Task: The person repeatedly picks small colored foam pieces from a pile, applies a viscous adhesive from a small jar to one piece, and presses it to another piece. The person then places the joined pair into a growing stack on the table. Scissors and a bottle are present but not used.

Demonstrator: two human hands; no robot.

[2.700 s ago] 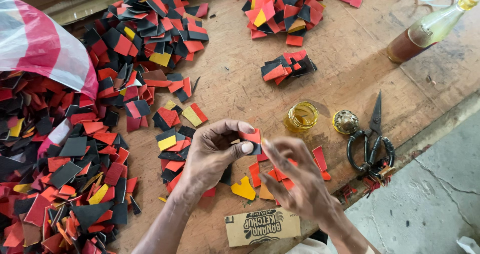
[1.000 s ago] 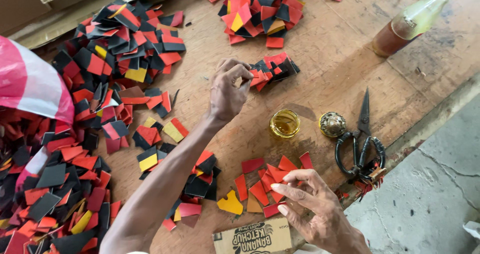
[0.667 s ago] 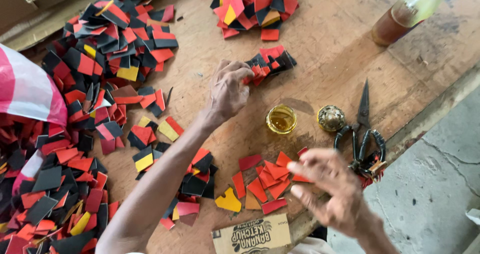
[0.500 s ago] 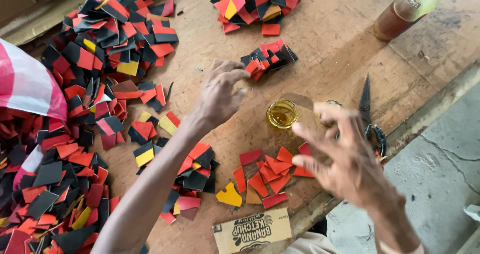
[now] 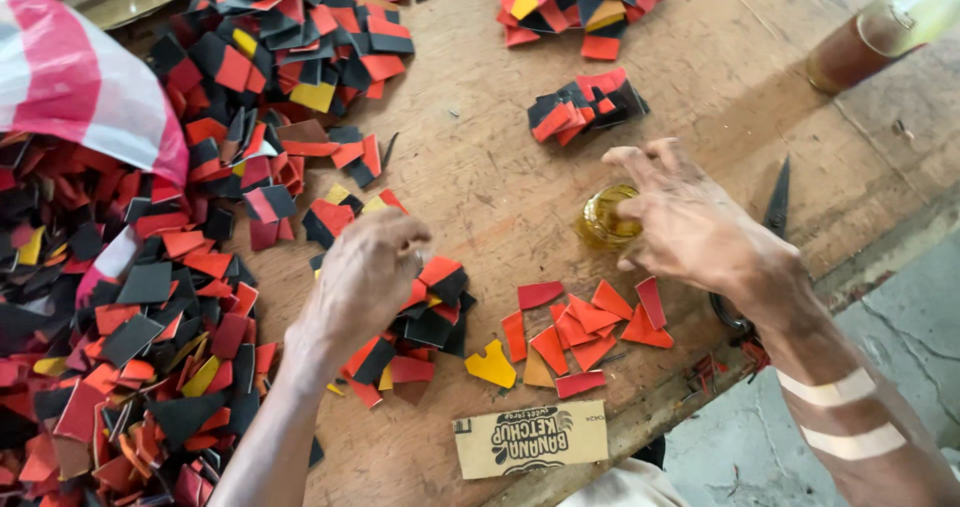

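Small yellow jar (image 5: 603,217) sits just under the spread-fingered right hand (image 5: 690,222), fingertips touching it.

Tan cardboard label (image 5: 530,439) with black print at table's near edge; flat.

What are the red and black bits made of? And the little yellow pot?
The red and black pieces look like thin matte foam or rubber sheet: flat, dull, cleanly cut edges. The little pot by the right hand looks like clear glass or plastic: see-through and shiny.
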